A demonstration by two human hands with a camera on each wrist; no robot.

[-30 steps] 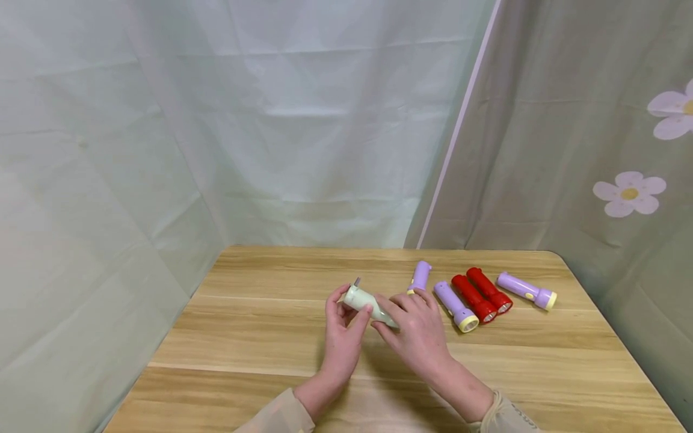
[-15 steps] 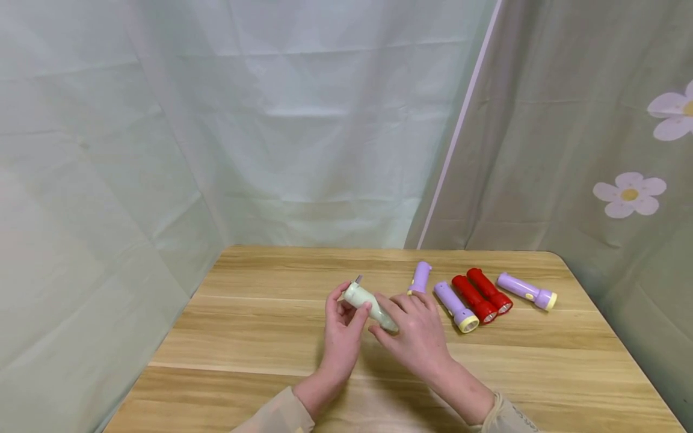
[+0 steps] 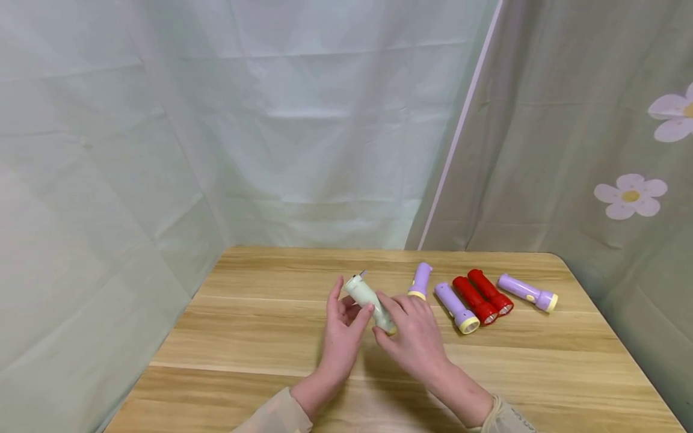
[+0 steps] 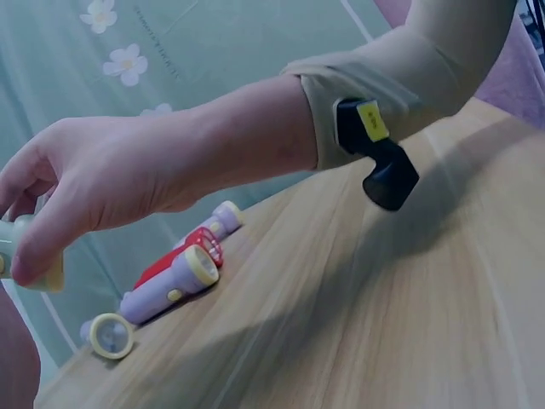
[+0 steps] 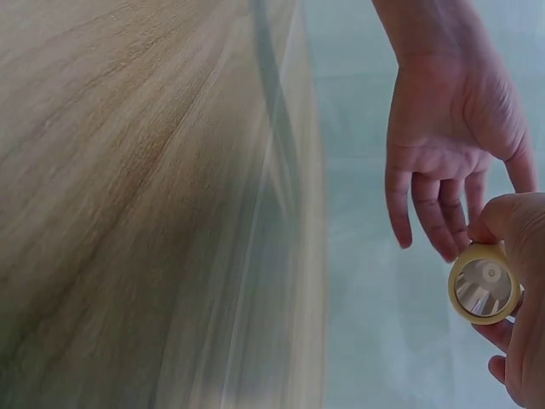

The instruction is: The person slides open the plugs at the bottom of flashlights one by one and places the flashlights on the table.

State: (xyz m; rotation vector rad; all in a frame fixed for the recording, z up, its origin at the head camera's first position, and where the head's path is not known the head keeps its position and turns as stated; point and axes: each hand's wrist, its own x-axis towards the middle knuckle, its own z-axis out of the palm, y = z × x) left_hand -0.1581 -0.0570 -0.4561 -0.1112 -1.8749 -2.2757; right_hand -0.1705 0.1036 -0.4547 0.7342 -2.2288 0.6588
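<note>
Both hands are on a pale green flashlight (image 3: 363, 293) above the table, its tail tilted up and away to the left. My left hand (image 3: 342, 337) holds the tail half, thumb on the near side, index finger raised off it. With thumb and fingers my right hand (image 3: 414, 337) grips the head end; in the left wrist view this right hand (image 4: 128, 166) reaches in from the right. A small dark piece sticks out at the tail; its kind is too small to tell. In the right wrist view the flashlight's yellow-rimmed lens (image 5: 484, 285) faces the camera.
To the right lie a purple flashlight (image 3: 420, 279), another purple flashlight (image 3: 455, 305), a red flashlight (image 3: 475, 299), a second red flashlight (image 3: 489, 291) and a further purple flashlight (image 3: 526, 291). The wooden table (image 3: 260, 337) ends at hanging curtains (image 3: 314, 150).
The pale green flashlight has tilted more steeply, its tail rising and its yellow rim coming into sight. My left index finger has lifted. The flashlights on the table stay put.
</note>
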